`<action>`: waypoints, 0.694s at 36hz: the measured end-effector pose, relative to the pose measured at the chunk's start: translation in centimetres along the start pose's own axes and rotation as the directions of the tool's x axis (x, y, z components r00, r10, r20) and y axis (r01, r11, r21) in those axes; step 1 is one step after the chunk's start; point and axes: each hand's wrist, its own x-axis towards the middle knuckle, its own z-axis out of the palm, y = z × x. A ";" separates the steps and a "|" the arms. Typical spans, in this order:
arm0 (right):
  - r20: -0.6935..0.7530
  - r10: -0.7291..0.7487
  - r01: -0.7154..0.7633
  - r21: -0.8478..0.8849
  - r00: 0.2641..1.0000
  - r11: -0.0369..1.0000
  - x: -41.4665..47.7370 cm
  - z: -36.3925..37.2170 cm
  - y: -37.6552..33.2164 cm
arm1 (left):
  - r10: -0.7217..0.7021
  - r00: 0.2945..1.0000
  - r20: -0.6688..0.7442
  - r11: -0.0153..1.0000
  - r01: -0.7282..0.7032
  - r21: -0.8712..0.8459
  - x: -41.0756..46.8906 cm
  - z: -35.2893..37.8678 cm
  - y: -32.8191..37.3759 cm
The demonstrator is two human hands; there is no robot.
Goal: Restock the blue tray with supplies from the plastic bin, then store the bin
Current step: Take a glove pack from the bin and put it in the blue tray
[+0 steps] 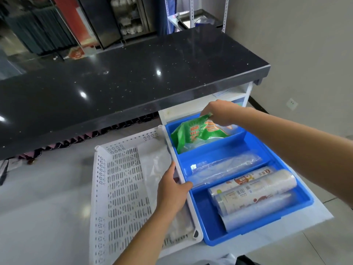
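Observation:
A blue tray point(248, 144) with three compartments rests on a white pulled-out shelf. My right hand point(219, 111) grips a green packet point(193, 132) that sits in the far compartment. A clear plastic sleeve point(225, 167) lies in the middle compartment. Wrapped rolls point(254, 190) fill the near one. A white perforated plastic bin point(118, 180) stands against the tray's left side. My left hand point(172, 190) holds the bin's right rim. A clear bag point(154, 163) lies inside the bin.
A dark speckled counter point(133, 73) spans the view above the tray and bin. White open shelving point(236, 92) sits under its right end. A metal rack point(193, 16) stands at the back. Light tiled floor point(47, 188) lies to the left, a wall to the right.

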 end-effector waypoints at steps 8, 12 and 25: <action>-0.259 0.217 -0.168 0.198 0.941 0.966 -3.0 6.0 -2.0 | -0.007 1.000 0.011 0.999 0.008 -0.053 0.4 0.0 -0.5; -0.169 0.206 -0.133 0.364 0.964 0.922 -5.7 8.1 -2.2 | -0.008 1.000 0.010 0.999 0.009 -0.044 0.6 -0.1 -0.6; -0.214 0.751 -0.578 0.519 0.625 0.629 -23.9 9.0 -0.2 | -0.022 1.000 0.006 1.000 0.022 -0.021 1.0 -0.3 -1.0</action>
